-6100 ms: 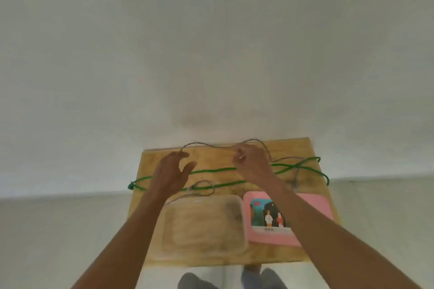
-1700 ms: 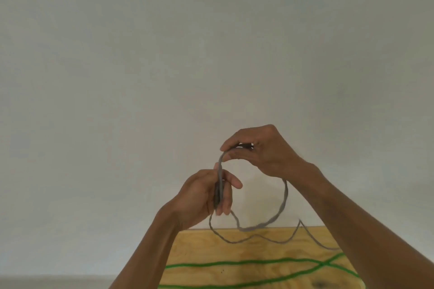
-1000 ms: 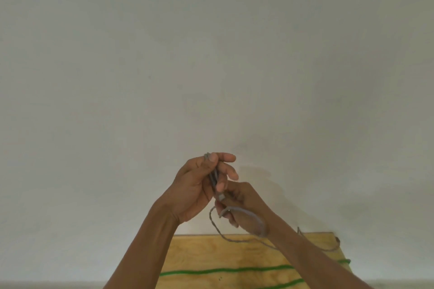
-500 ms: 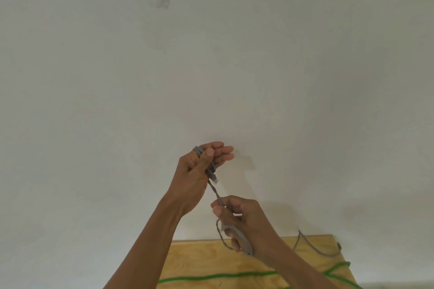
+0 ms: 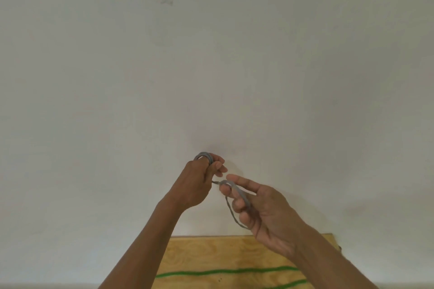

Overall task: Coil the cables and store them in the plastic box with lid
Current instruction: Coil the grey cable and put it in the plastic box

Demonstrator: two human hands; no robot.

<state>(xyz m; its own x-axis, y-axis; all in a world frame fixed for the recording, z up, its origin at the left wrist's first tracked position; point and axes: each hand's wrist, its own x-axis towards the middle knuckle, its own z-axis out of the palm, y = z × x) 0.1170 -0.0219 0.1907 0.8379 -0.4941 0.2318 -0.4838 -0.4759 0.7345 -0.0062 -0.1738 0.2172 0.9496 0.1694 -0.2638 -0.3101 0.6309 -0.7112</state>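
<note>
Pale wall above wooden table (image 5: 211, 253), green cable (image 5: 223, 271) across it; left hand (image 5: 199, 183) grips coiled grey cable (image 5: 236, 191) aloft, loose loop draped over half-curled right hand (image 5: 265, 216) fingers.

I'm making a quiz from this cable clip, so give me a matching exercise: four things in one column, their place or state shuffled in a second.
1. grey cable
2. green cable
3. left hand
4. right hand

A. lies on the wooden table
B. grips the finished coil
C. strung between both hands
D. feeds a loose loop

Pairs: 1-C, 2-A, 3-B, 4-D
</note>
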